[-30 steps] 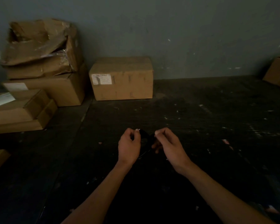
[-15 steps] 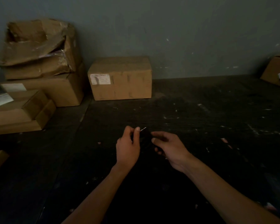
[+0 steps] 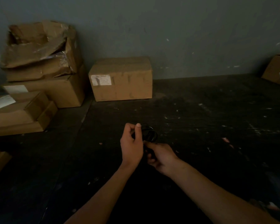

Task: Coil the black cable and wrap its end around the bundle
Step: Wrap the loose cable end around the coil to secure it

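A thin black cable (image 3: pixel 149 135) forms a small round coil above the dark floor, hard to make out in the dim light. My left hand (image 3: pixel 132 145) pinches the coil's left side between thumb and fingers. Just below and to the right, my right hand (image 3: pixel 162 156) is closed around another dark part of the cable; that part is mostly hidden under its fingers. The two hands touch each other.
A sealed cardboard box (image 3: pixel 120 78) stands against the grey wall ahead. Several stacked, partly crushed boxes (image 3: pixel 39 65) fill the left side. Another box (image 3: pixel 276 70) sits at the far right edge. The dark floor (image 3: pixel 208 126) carries scattered bits of debris.
My right hand has dropped from beside the coil to below it, closer to me. The coil now shows as a clear loop past my left hand's fingers.
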### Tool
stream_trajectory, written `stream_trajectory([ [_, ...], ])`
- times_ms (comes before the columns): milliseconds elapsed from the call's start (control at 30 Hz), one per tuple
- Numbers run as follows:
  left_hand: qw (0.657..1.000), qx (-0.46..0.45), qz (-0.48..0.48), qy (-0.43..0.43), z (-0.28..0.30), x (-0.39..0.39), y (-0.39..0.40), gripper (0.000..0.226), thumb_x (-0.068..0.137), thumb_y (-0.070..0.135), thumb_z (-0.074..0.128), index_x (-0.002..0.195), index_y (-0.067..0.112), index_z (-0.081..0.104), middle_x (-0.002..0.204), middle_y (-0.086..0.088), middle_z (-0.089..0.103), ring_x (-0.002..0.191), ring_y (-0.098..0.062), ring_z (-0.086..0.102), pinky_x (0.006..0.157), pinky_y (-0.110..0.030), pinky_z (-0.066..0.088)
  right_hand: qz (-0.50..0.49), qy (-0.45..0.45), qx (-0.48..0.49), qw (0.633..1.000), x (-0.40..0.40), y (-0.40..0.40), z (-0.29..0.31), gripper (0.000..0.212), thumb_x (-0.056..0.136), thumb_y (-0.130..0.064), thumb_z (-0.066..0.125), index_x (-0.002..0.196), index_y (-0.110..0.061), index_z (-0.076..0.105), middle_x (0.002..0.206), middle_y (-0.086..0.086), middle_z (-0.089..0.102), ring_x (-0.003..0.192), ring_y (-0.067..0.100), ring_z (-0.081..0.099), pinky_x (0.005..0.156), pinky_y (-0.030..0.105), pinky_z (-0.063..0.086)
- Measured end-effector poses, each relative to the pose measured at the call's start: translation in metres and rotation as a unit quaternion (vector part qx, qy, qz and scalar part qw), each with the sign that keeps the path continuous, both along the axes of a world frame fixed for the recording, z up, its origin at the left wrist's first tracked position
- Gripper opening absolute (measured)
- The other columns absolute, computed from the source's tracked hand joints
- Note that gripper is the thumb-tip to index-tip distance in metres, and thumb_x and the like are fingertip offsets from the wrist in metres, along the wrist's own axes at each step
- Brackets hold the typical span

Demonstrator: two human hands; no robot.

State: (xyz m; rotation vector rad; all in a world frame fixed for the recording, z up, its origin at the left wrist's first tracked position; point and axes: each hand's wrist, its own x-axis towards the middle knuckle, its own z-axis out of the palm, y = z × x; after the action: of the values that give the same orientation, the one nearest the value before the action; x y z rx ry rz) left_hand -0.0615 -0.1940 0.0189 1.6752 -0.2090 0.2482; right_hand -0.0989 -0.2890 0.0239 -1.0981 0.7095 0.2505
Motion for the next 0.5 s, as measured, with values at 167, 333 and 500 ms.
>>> stream_trajectory([
  [167, 0.999, 0.015, -0.025, -0.012, -0.005, -0.006, -0.001, 0.017, 0.102, 0.021, 0.046, 0.090, 0.011, 0.051, 0.073, 0.000, 0.059, 0.062, 0.000, 0.058, 0.056, -0.016, 0.049, -0.052, 0.005, 0.056, 0.997, 0.004, 0.002, 0.005, 0.019, 0.081, -0.022, 0.074, 0.096, -0.010, 0.074, 0.088, 0.011, 0.072, 0.075, 0.020, 0.063, 0.069, 0.029, 0.050],
  [333, 0.997, 0.015, -0.073, 0.000, -0.011, -0.008, 0.003, 0.015, 0.102, 0.019, 0.044, 0.091, 0.011, 0.051, 0.073, 0.002, 0.057, 0.060, 0.001, 0.056, 0.056, -0.015, 0.048, -0.083, -0.007, 0.130, 0.988, 0.001, -0.001, 0.010, 0.015, 0.085, -0.016, 0.069, 0.097, -0.008, 0.073, 0.099, 0.014, 0.074, 0.096, 0.028, 0.069, 0.094, 0.042, 0.054],
  [500, 0.995, 0.034, -0.087, 0.021, -0.018, -0.005, 0.005, 0.014, 0.102, 0.021, 0.045, 0.094, 0.012, 0.051, 0.078, -0.001, 0.060, 0.066, -0.001, 0.059, 0.061, -0.020, 0.052, -0.087, -0.016, 0.177, 0.980, -0.005, -0.003, 0.012, 0.015, 0.093, -0.008, 0.055, 0.102, -0.007, 0.068, 0.086, 0.011, 0.069, 0.074, 0.020, 0.062, 0.066, 0.031, 0.050],
])
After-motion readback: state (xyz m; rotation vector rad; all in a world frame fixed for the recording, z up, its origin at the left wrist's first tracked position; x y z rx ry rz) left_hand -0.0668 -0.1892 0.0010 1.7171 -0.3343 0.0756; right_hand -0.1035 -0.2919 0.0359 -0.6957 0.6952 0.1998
